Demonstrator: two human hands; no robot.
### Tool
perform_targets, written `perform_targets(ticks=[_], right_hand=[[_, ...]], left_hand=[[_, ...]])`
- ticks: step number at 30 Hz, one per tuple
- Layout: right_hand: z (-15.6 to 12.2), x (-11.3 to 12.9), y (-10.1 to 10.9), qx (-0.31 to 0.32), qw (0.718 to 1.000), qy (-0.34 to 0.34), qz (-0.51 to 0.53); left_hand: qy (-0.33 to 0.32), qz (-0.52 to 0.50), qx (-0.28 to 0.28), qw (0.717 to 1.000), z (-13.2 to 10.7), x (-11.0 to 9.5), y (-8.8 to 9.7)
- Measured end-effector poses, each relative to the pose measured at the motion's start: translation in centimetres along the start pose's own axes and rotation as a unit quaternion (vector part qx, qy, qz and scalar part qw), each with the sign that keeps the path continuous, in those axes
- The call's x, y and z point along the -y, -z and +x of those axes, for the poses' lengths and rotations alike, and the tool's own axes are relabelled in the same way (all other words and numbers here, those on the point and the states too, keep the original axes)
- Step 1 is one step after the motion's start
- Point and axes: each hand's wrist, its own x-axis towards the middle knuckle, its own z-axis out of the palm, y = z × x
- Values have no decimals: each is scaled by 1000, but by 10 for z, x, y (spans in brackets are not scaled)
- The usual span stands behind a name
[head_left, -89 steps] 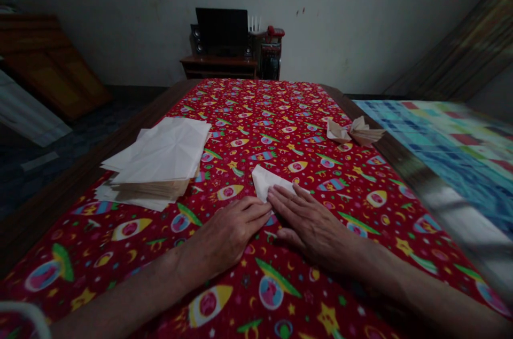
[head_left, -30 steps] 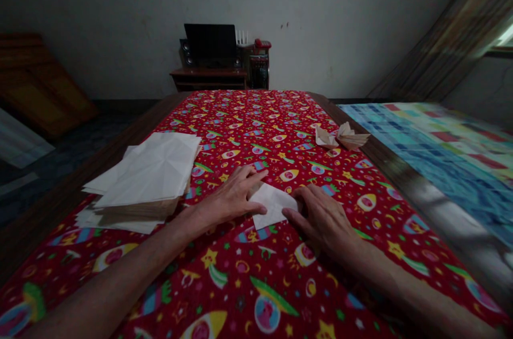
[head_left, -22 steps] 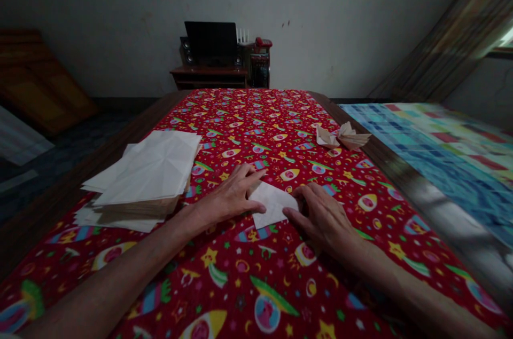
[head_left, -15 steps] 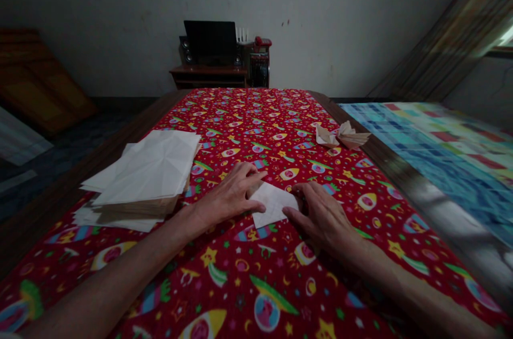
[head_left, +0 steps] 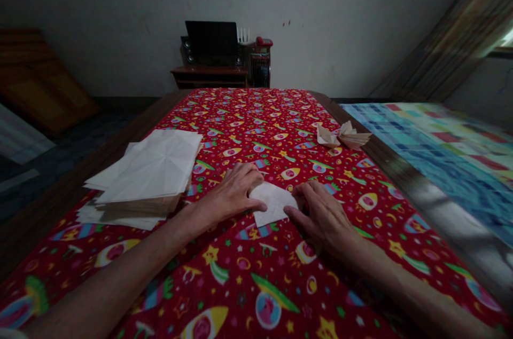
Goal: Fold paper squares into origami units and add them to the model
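Note:
A folded white paper (head_left: 274, 203) lies on the red rocket-print tablecloth (head_left: 256, 269), between my two hands. My left hand (head_left: 230, 192) rests just left of it, with curled fingertips at its left edge. My right hand (head_left: 320, 216) sits at its right end, thumb and fingers at the paper's corner and seeming to pinch it. To the left of my left hand stands a thick stack of creased white paper sheets (head_left: 148, 168). A small folded paper figure (head_left: 344, 136) sits far off near the cloth's right edge.
The dark wooden table edge (head_left: 385, 155) runs along the right, beside a blue checked quilt (head_left: 436, 163). A black monitor (head_left: 211, 37) with speakers stands on a low wooden desk at the back. Leaning wooden boards (head_left: 36, 77) stand at the far left.
Over three seconds the paper has turned and shifted nearer, from above my hands to between them. My hands have spread to either side of it, and the last half second shows little movement.

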Motion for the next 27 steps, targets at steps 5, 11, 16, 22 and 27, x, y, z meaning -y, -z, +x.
perform_targets(ticks=[5, 11, 16, 22, 27], right_hand=[[1, -2, -4, -5, 1000, -11, -11], [2, 0, -1, -2, 1000, 6, -10], [3, 2, 1, -14, 1000, 8, -18], [3, 1, 0, -2, 1000, 3, -8], [4, 2, 0, 4, 1000, 1, 2]], left_hand=[[13, 2, -3, 1000, 1, -3, 0], [59, 26, 5, 998, 1, -4, -2], [71, 49, -24, 996, 0, -7, 0], [42, 64, -29, 997, -3, -10, 2], [61, 71, -14, 996, -4, -11, 4]])
